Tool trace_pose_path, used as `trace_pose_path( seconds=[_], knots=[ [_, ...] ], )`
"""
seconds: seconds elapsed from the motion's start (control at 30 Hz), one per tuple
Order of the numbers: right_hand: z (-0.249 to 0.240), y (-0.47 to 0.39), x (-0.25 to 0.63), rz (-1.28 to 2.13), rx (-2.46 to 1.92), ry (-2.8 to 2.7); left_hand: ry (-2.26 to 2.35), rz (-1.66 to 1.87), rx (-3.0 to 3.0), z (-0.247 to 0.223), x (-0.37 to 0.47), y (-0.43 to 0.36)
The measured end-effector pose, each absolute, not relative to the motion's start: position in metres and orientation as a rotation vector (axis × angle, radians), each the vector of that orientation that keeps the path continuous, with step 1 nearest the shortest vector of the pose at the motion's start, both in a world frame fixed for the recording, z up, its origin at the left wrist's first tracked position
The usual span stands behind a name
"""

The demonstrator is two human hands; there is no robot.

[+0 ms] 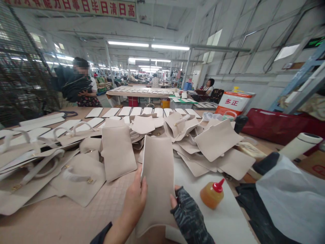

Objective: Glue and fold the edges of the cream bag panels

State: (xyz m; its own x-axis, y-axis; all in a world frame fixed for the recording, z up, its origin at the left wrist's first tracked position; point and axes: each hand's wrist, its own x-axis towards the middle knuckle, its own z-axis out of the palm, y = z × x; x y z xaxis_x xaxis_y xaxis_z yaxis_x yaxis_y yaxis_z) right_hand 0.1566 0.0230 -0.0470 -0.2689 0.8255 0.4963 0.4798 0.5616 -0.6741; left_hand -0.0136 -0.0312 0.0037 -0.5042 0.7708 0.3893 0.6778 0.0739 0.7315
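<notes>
Between my two hands stands a long beige leather bag panel (158, 176), its near end curving toward me. My bare left hand (135, 195) grips its left edge, thumb on the face and fingers behind. On the right edge, my right hand (186, 210), in a dark fingerless glove, pinches the panel with thumb and fingers. A squeeze bottle (211, 195) of amber liquid with a red nozzle cap rests on the white board (225, 220) right of that hand. Another beige panel (118, 152) leans just beyond my left hand.
Beige bag pieces with handles (78, 174) pile up at left, and more panels (218, 139) at right. White panels (135, 111) line the far side. A metal can (233, 103), a white thermos (299, 145) and a plastic sheet (291, 193) are at right. A person (85, 84) carries dark material.
</notes>
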Motion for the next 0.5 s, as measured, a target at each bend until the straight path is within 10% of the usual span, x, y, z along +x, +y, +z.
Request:
trace_pose_path(
  seconds=[0.27, 0.5],
  knots=[
    [0.017, 0.076, 0.154, 0.828, -0.987, -1.78, 1.976, 1.433, 1.345, -0.004, -0.007, -0.039],
    [0.01, 0.097, 0.145, 0.19, -1.036, -1.753, 2.01, 1.369, 1.465, -0.014, -0.002, -0.045]
  ],
)
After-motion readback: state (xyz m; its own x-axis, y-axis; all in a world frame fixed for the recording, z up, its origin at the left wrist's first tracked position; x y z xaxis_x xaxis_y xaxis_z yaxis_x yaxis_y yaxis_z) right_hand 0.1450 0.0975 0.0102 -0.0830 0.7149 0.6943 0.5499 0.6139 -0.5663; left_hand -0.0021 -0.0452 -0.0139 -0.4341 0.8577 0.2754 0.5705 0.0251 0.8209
